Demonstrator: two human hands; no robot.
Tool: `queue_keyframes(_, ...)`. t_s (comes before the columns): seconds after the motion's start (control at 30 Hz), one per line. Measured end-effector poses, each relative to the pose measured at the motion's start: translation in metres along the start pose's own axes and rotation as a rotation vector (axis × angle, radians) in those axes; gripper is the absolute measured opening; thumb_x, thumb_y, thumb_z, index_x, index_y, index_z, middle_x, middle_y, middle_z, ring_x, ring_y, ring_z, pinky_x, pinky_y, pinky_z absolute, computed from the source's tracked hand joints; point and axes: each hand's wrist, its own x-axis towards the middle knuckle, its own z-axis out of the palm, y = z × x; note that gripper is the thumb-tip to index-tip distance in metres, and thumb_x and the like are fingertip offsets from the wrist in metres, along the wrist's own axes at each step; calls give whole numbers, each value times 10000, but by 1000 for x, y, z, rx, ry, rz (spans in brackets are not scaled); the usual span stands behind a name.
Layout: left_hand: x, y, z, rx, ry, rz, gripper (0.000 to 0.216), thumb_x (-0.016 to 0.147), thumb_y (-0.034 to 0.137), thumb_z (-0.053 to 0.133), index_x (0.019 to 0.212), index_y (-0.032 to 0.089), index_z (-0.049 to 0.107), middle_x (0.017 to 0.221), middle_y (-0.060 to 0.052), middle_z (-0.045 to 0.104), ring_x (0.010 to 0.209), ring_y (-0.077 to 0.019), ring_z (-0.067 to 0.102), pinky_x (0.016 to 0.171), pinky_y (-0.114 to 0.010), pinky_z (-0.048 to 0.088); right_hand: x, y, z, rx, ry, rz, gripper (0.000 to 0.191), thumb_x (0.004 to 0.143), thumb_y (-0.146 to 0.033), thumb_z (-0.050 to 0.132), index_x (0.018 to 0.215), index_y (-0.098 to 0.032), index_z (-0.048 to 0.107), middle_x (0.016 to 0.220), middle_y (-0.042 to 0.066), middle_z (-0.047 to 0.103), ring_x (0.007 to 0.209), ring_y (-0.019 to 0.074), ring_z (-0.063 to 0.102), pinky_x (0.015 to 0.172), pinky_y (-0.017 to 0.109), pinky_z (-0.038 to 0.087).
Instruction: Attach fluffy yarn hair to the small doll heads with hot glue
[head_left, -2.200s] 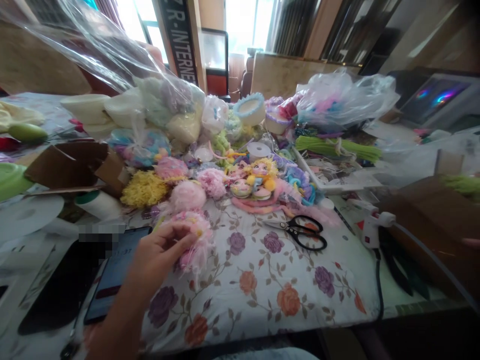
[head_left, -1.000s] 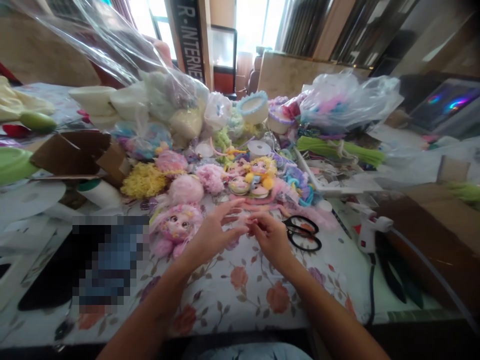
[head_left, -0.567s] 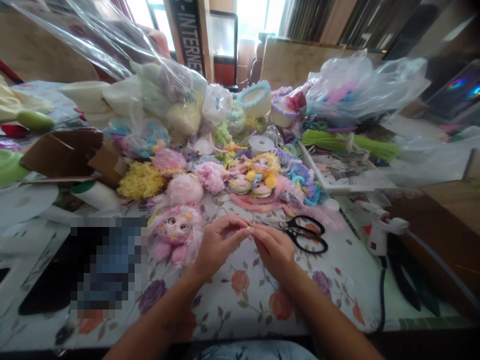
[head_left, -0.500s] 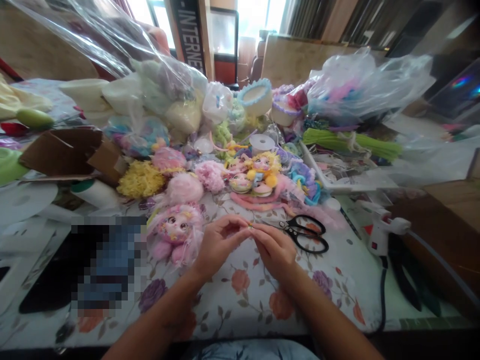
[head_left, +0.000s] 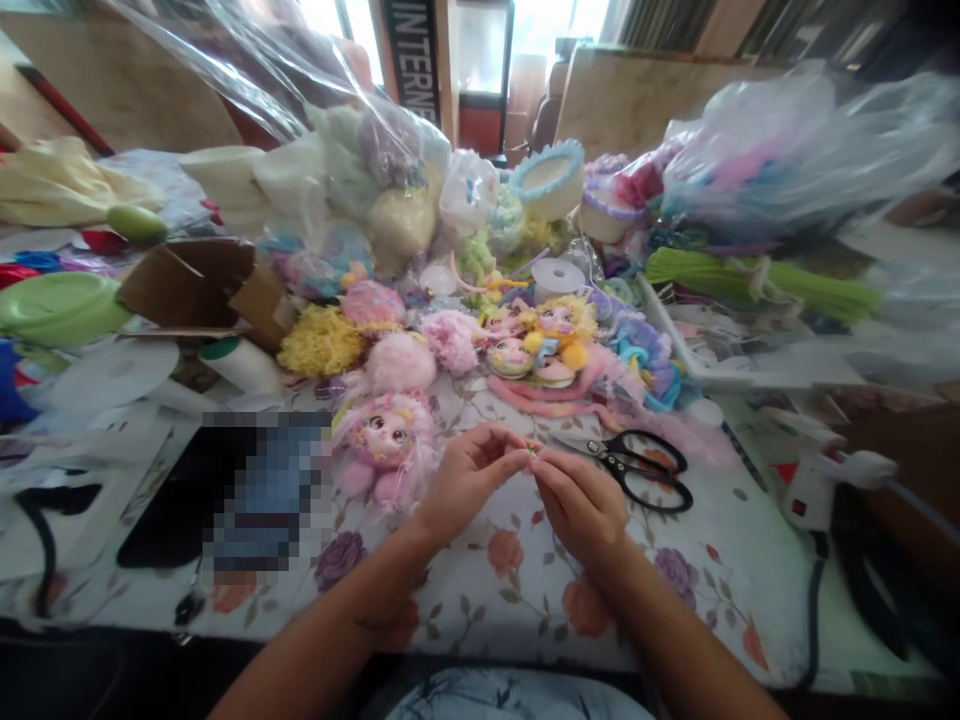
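Note:
My left hand (head_left: 480, 475) and my right hand (head_left: 581, 500) meet fingertip to fingertip above the floral tablecloth (head_left: 480, 600). Pinched between them is a tiny object (head_left: 532, 448) with specks of green and other colours, too small to name. Both hands are closed around it. Black-handled scissors (head_left: 645, 468) lie just beyond my right hand, blades toward my fingers. Left of my left hand rests a pink doll (head_left: 386, 440) with a round face and fluffy pink parts. Several doll heads (head_left: 559, 318) with yellow trim sit farther back.
Pink fuzzy stems (head_left: 551, 397) lie behind the hands. A glue gun (head_left: 817, 470) stands at right, near a white tray (head_left: 720, 375) with a green stem bundle (head_left: 757, 280). A cardboard box (head_left: 187, 285), yellow fluff (head_left: 319, 338) and a pixelated phone-like slab (head_left: 169, 500) are at left.
The view has swung left, so everything sits farther right in the picture. My hands stay together at the tiny object, with only slight finger movement.

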Motion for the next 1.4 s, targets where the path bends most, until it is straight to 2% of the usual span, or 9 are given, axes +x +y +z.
queue_keyframes(0.2,0,-5,0,-40,17,-59,195,751,318,738,827,169,637,720,0,665,655,-106,606,613,-211,468,0,-1,-1,-16,1,-5,296,855,-88,580,1131,-181,633,919,90,718,843,193,691,721,303,577)
queue_keyframes(0.37,1,-10,-1,-184,-34,-152,221,733,299,757,843,168,618,714,4,652,687,-111,618,692,-233,500,0,-1,-2,-2,-12,-24,290,893,-123,542,1166,-188,617,944,98,728,891,209,694,745,333,587)
queue_keyframes(0.5,2,-11,0,-331,-31,-202,259,673,276,806,806,164,615,721,21,654,709,-99,632,753,-240,513,5,-3,-2,-48,-12,-5,236,873,-114,577,1082,-202,644,909,76,731,948,223,694,812,348,585)
queue_keyframes(0.6,2,-11,1,-307,24,-165,243,656,265,817,754,157,622,666,29,645,639,-86,615,682,-219,511,9,-7,1,-28,3,37,254,827,-64,618,1038,-203,645,891,71,722,972,221,693,822,325,591)
queue_keyframes(0.73,1,-10,1,-194,100,-87,215,675,296,798,708,157,637,614,21,650,574,-94,601,596,-218,498,9,-9,3,11,-3,76,341,840,-49,584,1140,-205,622,1005,88,718,943,190,699,812,284,597)
queue_keyframes(0.87,1,-10,3,-104,213,6,170,683,289,784,726,163,677,692,0,701,660,-123,643,653,-243,522,6,-9,5,24,-20,17,430,844,-40,582,1262,-140,572,1070,131,701,1067,232,662,918,339,579)
queue_keyframes(1.07,1,-14,5,-87,399,57,157,680,269,779,776,162,716,755,-10,726,717,-137,662,707,-257,536,3,-15,16,-55,-135,-24,557,884,-44,515,1425,-78,385,1217,205,631,1263,283,525,975,429,550)
queue_keyframes(1.23,3,-16,2,-113,423,63,158,735,287,740,833,164,741,848,-25,749,815,-143,673,805,-260,528,3,-26,29,-143,-206,3,486,861,-22,498,1340,47,451,1310,294,544,1365,341,378,1042,456,493)
queue_keyframes(1.4,3,-13,3,-56,418,70,182,741,294,735,863,161,751,913,-44,756,870,-164,677,859,-284,517,7,-29,29,-244,-278,-88,388,856,1,456,1218,115,537,1271,333,554,1366,373,352,1048,473,482)
